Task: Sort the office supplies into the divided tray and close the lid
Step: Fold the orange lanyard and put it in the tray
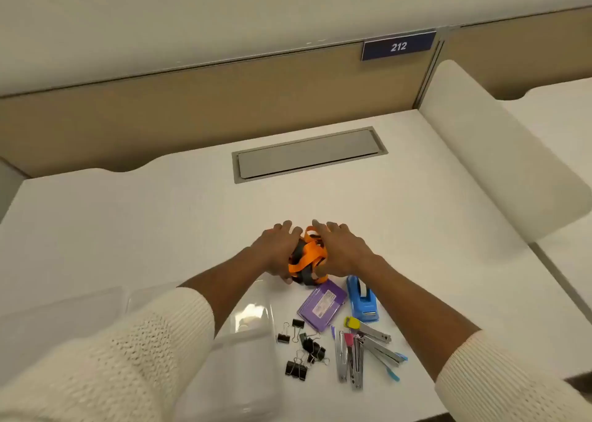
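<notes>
A bundle of orange and black lanyards [308,258] sits on the white desk between both my hands. My left hand [278,251] cups its left side and my right hand [340,249] cups its right side. Nearer to me lie a purple box [321,307], a blue tape dispenser [362,300], several black binder clips [304,348] and several staplers [360,348]. A clear plastic divided tray [253,322] with its lid open stands at the left, partly hidden by my left sleeve.
A grey cable hatch [309,154] is set into the desk [128,229] further back. Beige partition panels rise behind, with a blue "212" sign [398,46]. A white side divider [499,152] stands at the right.
</notes>
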The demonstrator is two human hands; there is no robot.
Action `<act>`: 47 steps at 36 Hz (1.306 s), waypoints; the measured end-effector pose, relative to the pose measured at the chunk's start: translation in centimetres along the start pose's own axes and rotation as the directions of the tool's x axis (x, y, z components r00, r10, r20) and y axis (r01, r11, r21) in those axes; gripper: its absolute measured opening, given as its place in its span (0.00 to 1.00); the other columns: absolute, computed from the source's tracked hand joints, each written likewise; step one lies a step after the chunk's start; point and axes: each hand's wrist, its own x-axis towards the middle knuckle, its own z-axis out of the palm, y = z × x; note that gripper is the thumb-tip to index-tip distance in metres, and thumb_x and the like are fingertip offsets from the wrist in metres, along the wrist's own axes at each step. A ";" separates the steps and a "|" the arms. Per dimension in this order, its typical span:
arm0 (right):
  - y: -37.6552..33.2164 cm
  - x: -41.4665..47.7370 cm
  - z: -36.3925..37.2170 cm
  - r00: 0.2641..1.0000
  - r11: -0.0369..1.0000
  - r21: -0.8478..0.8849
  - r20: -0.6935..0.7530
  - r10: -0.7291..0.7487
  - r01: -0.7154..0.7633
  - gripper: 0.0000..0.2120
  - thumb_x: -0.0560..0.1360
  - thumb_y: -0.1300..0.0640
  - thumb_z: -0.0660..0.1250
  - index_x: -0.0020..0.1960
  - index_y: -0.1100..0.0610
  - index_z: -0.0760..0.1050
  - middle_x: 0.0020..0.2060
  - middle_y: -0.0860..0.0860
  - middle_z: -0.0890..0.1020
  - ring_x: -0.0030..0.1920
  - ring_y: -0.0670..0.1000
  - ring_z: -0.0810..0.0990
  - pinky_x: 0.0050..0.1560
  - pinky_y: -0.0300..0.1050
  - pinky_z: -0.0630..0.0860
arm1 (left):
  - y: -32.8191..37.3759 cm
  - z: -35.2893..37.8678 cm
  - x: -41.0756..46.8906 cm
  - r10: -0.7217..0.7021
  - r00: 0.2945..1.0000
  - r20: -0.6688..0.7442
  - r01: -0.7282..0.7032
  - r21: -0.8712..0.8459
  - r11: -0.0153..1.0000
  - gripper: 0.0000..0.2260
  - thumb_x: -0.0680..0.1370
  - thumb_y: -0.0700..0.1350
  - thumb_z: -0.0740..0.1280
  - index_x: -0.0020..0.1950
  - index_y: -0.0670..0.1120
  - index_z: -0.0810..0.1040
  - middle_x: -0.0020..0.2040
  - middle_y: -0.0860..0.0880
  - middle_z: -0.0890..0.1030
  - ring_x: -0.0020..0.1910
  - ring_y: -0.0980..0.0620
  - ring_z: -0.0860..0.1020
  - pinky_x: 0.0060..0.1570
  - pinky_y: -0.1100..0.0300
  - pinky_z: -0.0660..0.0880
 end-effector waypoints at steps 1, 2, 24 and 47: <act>0.0 0.3 0.2 1.000 1.000 -0.008 0.015 -0.013 0.013 0.60 0.64 0.40 0.80 0.83 0.47 0.46 0.79 0.56 0.63 0.76 0.61 0.64 0.64 0.61 0.76 | 0.2 0.2 0.2 -0.006 1.000 0.006 0.006 -0.008 1.000 0.54 0.63 0.57 0.85 0.81 0.46 0.60 0.76 0.42 0.66 0.73 0.40 0.69 0.69 0.45 0.74; -0.1 0.5 0.3 1.000 1.000 -0.015 0.011 -0.020 0.020 0.59 0.64 0.40 0.80 0.83 0.47 0.47 0.79 0.56 0.63 0.76 0.61 0.64 0.63 0.61 0.77 | 0.4 0.4 0.3 -0.013 1.000 -0.013 0.013 -0.034 0.999 0.51 0.63 0.55 0.85 0.79 0.46 0.62 0.73 0.42 0.67 0.71 0.40 0.70 0.66 0.46 0.76; -4.5 -1.3 -2.9 0.864 0.895 0.390 -0.503 0.009 0.218 0.16 0.72 0.52 0.79 0.58 0.50 0.83 0.47 0.48 0.87 0.43 0.47 0.79 0.47 0.40 0.72 | -0.5 -6.9 -6.8 -0.183 0.939 -0.293 0.015 -0.494 0.869 0.15 0.72 0.34 0.74 0.57 0.44 0.80 0.52 0.45 0.83 0.50 0.45 0.81 0.51 0.47 0.82; -16.3 -4.4 2.2 1.000 0.928 0.372 0.009 0.008 -0.011 0.23 0.74 0.58 0.71 0.67 0.52 0.73 0.47 0.50 0.82 0.45 0.53 0.80 0.34 0.37 0.68 | -4.1 3.5 -16.2 -0.439 0.889 -0.129 0.237 -0.692 0.682 0.15 0.78 0.45 0.71 0.63 0.45 0.76 0.52 0.44 0.84 0.48 0.45 0.81 0.47 0.50 0.79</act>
